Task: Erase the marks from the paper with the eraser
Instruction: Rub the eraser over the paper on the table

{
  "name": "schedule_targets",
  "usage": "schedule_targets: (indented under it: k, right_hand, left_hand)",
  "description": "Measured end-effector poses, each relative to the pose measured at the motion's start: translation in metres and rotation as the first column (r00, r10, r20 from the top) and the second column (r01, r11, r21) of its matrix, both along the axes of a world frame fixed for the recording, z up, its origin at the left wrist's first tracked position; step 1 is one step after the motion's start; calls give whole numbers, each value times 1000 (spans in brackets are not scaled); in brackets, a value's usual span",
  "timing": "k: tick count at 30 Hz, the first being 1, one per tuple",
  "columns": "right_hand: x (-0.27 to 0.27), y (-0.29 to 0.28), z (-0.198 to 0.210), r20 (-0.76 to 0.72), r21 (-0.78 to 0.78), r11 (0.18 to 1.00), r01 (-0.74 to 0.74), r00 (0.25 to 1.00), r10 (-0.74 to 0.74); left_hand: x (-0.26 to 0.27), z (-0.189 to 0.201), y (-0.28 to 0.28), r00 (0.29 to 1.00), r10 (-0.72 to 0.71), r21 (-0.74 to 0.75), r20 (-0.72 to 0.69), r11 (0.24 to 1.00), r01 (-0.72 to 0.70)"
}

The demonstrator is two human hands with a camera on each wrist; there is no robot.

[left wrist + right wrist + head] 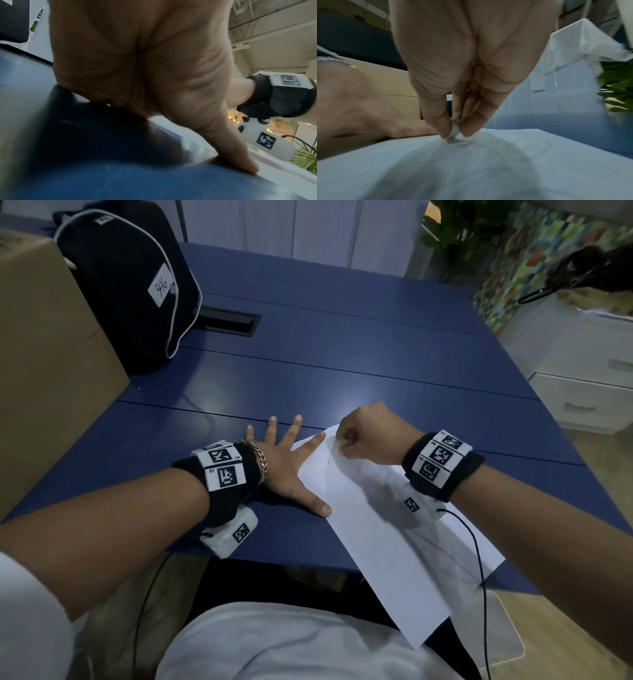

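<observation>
A white sheet of paper (383, 529) lies slanted on the blue table (308, 364), its near end hanging over the front edge. My left hand (284, 460) lies flat with fingers spread, index finger and thumb pressing the paper's left edge. My right hand (366, 436) pinches a small white eraser (454, 132) between thumb and fingers, its tip on the paper (488, 169) at a grey smudge (455, 141) near the far corner. In the left wrist view the thumb (240, 155) presses down beside the paper's edge.
A dark bag (130, 285) with a white label and a cardboard box (44, 364) stand at the back left. A black cable slot (227, 321) sits in the tabletop. White drawers (582, 392) and a plant (459, 231) are to the right.
</observation>
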State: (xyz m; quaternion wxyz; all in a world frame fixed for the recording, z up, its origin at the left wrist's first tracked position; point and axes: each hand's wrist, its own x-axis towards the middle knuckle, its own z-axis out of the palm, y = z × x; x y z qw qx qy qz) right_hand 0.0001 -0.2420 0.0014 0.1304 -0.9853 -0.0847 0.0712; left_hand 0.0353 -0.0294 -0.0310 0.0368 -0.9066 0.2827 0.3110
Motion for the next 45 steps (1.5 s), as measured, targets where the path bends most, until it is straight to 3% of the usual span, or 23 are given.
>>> schedule_targets:
  k: [4, 10, 15, 21, 25, 31, 35, 40, 45]
  right_hand:
    - [-16, 18, 1, -82, -72, 978, -198, 978, 192]
    - [4, -3, 6, 20, -95, 995, -20, 1000, 22]
    - [-24, 19, 3, -133, -94, 969, -228, 967, 215]
    - [-4, -4, 6, -2, -104, 993, -58, 998, 58]
    - [-19, 7, 13, -183, -118, 973, -197, 968, 174]
    - [-8, -6, 12, -64, -126, 988, -90, 994, 83]
    - [-20, 11, 16, -235, -105, 977, -187, 959, 158]
    - [7, 3, 12, -33, -117, 992, -47, 999, 43]
    - [-15, 26, 11, -154, -95, 971, -220, 967, 204]
  left_hand:
    - [1, -1, 0, 1000, 3, 4, 0, 1000, -3]
    - [1, 3, -2, 1000, 3, 24, -10, 1000, -3]
    - [2, 3, -3, 1000, 0, 33, -11, 999, 0]
    - [1, 3, -3, 1000, -1, 43, -12, 999, 1]
    - [1, 3, -3, 1000, -2, 43, -5, 999, 2]
    - [1, 4, -3, 1000, -1, 40, -19, 999, 1]
    - [1, 4, -3, 1000, 2, 45, -16, 999, -1]
    - [2, 5, -3, 1000, -6, 49, -18, 999, 7]
    - [3, 4, -4, 1000, -5, 47, -8, 999, 5]
